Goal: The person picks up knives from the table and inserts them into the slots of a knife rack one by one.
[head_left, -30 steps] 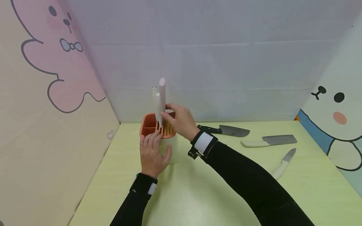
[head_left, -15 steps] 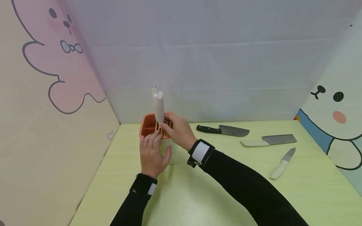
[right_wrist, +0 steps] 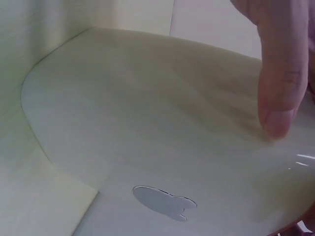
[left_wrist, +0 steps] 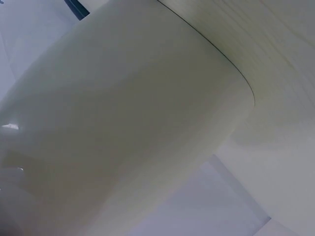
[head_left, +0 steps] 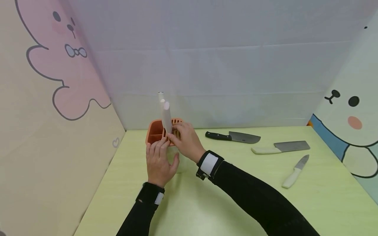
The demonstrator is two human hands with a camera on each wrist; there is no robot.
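Note:
A cream knife holder [head_left: 174, 156] with an orange slotted top [head_left: 155, 129] stands at the back left of the table. In one of its slots stands a knife with a pinkish-white handle [head_left: 167, 119], its blade hidden. My right hand [head_left: 187, 142] pinches this handle low down, just above the slots. Close behind it rise more white handles [head_left: 160, 95]. My left hand [head_left: 160, 162] rests against the holder's front, fingers extended up to the rim and thumb spread. Both wrist views are filled by the holder's smooth wall [left_wrist: 128, 108]; a thumb [right_wrist: 283, 88] touches it in the right one.
To the right lie a black-handled knife [head_left: 233, 136], a white-handled cleaver [head_left: 279, 147] and a small white-handled knife [head_left: 295, 172], blades bare. A pale wall [head_left: 221, 82] backs the yellow table [head_left: 224, 203].
The knife with the pinkish-white handle has sunk down into the holder, and my right hand has come down with it. My left hand has stayed at the holder's front.

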